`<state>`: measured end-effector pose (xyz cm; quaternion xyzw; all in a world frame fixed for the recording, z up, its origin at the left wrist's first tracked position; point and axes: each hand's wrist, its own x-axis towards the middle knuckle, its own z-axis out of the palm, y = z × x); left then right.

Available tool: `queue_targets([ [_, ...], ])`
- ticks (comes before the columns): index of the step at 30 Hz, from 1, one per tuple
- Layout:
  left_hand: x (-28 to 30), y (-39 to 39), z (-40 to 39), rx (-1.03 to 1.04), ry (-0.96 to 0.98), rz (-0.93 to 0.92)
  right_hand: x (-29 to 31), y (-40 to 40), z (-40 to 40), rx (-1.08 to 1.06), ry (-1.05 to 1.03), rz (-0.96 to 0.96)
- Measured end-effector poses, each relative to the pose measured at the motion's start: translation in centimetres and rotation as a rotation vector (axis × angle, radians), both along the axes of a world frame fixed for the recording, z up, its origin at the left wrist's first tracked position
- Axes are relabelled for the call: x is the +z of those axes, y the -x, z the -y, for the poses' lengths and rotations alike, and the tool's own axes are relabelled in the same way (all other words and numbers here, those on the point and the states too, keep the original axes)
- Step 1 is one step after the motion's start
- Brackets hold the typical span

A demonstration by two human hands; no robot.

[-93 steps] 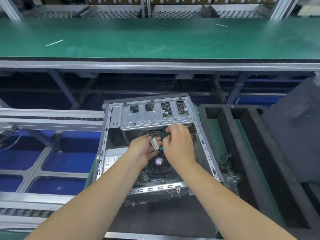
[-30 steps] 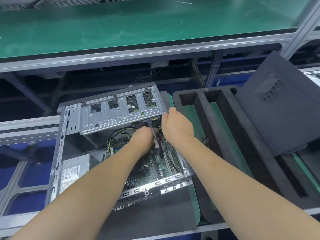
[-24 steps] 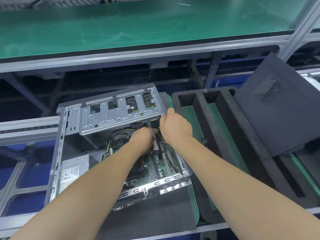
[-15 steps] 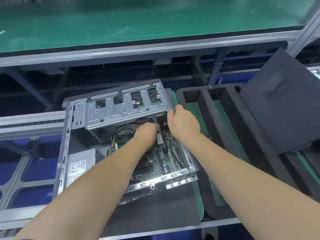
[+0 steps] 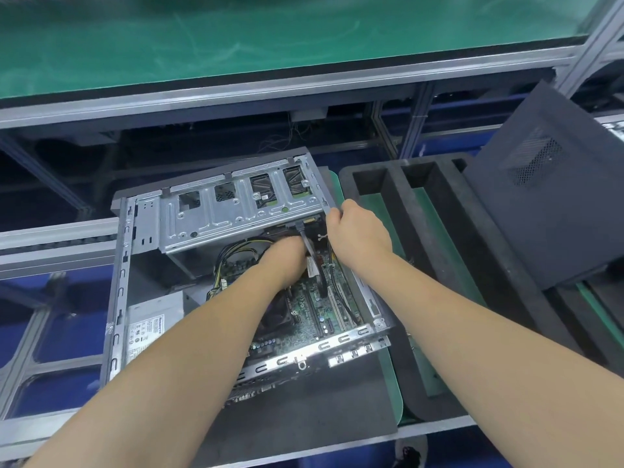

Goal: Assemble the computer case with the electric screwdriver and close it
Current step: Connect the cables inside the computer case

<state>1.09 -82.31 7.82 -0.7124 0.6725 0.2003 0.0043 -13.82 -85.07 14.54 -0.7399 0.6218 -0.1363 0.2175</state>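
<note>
An open grey computer case (image 5: pixel 118 282) lies on its side in front of me, with the green motherboard (image 5: pixel 314 305) showing inside. A metal drive cage (image 5: pixel 236 207) spans its far end. My left hand (image 5: pixel 287 261) reaches down into the case under the cage beside a grey cable (image 5: pixel 309 248); its fingers are hidden. My right hand (image 5: pixel 358 234) curls round the case's right edge at the cage's corner. The dark side panel (image 5: pixel 553 211) leans at the right. No screwdriver is in view.
A black foam tray (image 5: pixel 398 187) with long slots sits right of the case on a green mat. The power supply (image 5: pixel 148 329) fills the case's near left corner. A green-topped shelf (image 5: pixel 270 38) runs across above. Metal conveyor rails (image 5: pixel 50 244) lie to the left.
Three seconds ago both hands held a small connector above the fan. They have since moved to the case's right side, the left hand pushing deeper under the cage, the right hand onto the edge.
</note>
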Motion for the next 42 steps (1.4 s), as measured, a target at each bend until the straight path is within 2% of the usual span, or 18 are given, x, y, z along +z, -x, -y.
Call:
queue_targets([
  [12,1.1,1.5,-0.7,-0.178,0.006,0.355,-0.3,-0.2,0.2,-0.006,0.009,0.006],
  [24,-0.2,2.1,-1.5,-0.13,0.143,0.411,-0.3,-0.1,0.0,-0.003,-0.004,0.006],
  [30,0.2,2.8,-1.2,-0.24,0.119,0.513,-0.2,-0.1,-0.1,-0.002,-0.008,0.003],
  [33,0.6,2.2,-1.0,-0.243,0.064,0.458,-0.2,0.0,-0.1,-0.002,-0.001,0.002],
  [38,1.8,-0.3,0.1,-0.247,-0.035,0.189,-0.1,-0.1,-0.1,0.0,0.0,0.004],
  [40,2.0,-0.7,0.2,-0.181,-0.036,0.056,-0.1,-0.1,0.0,0.001,-0.001,0.011],
  [42,2.1,-0.6,0.1,-0.099,-0.058,0.012,-0.1,-0.1,0.0,-0.002,0.0,0.008],
])
